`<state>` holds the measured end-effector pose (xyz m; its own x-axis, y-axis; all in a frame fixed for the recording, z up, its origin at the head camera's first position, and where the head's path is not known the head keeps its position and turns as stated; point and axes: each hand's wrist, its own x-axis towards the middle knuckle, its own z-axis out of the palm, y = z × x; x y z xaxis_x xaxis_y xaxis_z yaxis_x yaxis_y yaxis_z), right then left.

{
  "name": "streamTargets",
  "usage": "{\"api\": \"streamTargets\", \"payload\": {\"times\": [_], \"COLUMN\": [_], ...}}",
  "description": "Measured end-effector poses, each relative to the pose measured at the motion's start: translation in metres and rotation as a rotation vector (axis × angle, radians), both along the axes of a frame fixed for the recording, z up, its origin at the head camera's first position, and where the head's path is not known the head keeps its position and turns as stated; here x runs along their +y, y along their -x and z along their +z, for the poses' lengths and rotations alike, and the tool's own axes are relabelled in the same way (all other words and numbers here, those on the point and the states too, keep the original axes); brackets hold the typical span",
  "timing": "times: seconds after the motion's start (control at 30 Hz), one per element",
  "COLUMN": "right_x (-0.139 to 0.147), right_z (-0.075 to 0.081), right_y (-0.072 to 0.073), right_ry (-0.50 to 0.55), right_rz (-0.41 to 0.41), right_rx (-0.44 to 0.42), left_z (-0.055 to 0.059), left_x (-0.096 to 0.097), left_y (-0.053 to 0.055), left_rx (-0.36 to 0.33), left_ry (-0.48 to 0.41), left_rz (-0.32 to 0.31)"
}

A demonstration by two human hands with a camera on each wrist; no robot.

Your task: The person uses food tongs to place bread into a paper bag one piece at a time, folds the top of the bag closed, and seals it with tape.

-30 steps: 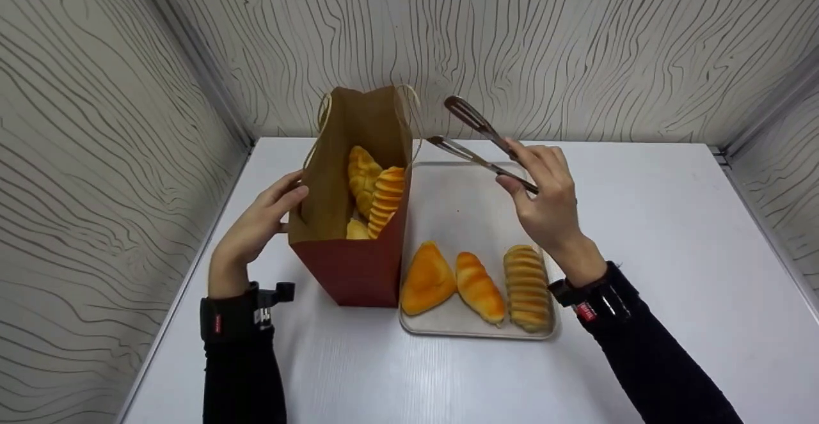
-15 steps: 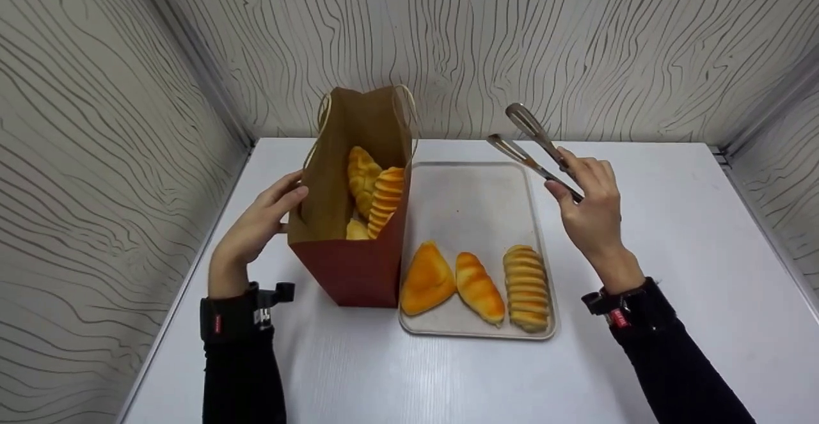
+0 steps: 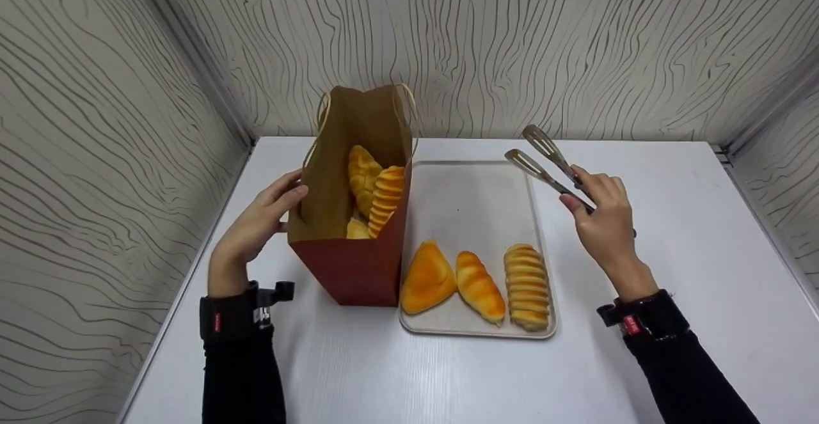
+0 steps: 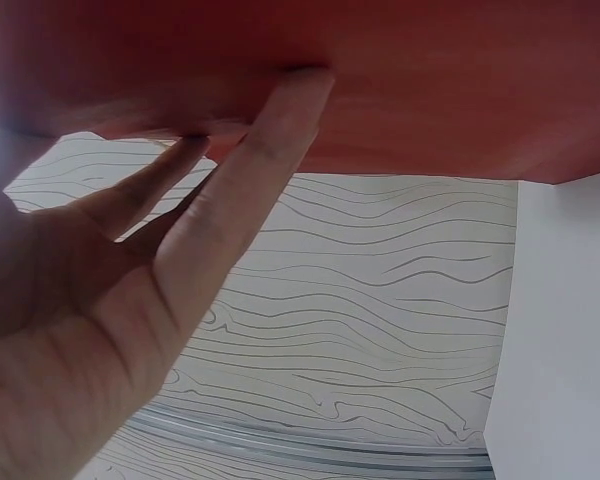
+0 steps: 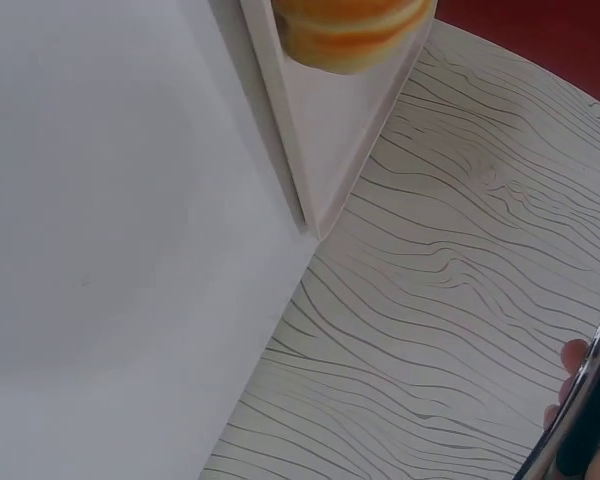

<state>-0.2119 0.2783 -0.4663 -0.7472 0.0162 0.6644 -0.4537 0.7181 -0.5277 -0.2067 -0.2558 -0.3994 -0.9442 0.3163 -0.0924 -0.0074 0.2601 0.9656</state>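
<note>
In the head view a red paper bag (image 3: 368, 274) with a brown inside and thin cord handles stands upright. My left hand (image 3: 259, 213) grips its left side near the rim; in the left wrist view one finger (image 4: 235, 190) presses the red outer wall. Inside the bag lie a croissant (image 3: 363, 174), a ridged bread roll (image 3: 386, 200) and part of a third pale piece. My right hand (image 3: 604, 216) holds metal tongs (image 3: 556, 168) in the air, right of the tray; their slotted tips are apart with nothing between them.
Beside the bag lies a shallow pale tray (image 3: 473, 200). On its near part are a triangular bread (image 3: 429, 280), a twisted bread (image 3: 480, 288) and a ridged pale roll (image 3: 527, 286). Patterned walls (image 3: 480, 47) border the white table (image 3: 358, 373) at the back and sides.
My right hand has moved right and a little toward me with the tongs, away from the bag. The left hand, the bag and the breads have stayed in place.
</note>
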Motion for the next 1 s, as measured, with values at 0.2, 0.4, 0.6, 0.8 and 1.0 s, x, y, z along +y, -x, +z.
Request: {"api": "streamTargets", "payload": {"times": [0.2,0.4,0.6,0.8,1.0], "right_x": [0.008,0.017,0.022,0.028,0.037], "right_z": [-0.004,-0.003,-0.003,-0.003,-0.004], "right_y": [-0.002,-0.005,-0.005,-0.006,-0.006], "right_ry": [-0.033,-0.077,-0.152,-0.212,-0.261], "right_rz": [0.011,0.023,0.039,0.072,0.132], "right_rx": [-0.130,-0.308,-0.407,-0.499,-0.615], "left_z": [0.001,0.001,0.001,0.001,0.001], "left_x": [0.002,0.002,0.003,0.003,0.002], "left_y": [0.000,0.000,0.000,0.000,0.000], "left_rx": [0.000,-0.004,-0.001,0.003,-0.004], "left_ry": [0.008,0.006,0.013,0.020,0.025], "left_rz": [0.001,0.000,-0.004,0.000,-0.003]}}
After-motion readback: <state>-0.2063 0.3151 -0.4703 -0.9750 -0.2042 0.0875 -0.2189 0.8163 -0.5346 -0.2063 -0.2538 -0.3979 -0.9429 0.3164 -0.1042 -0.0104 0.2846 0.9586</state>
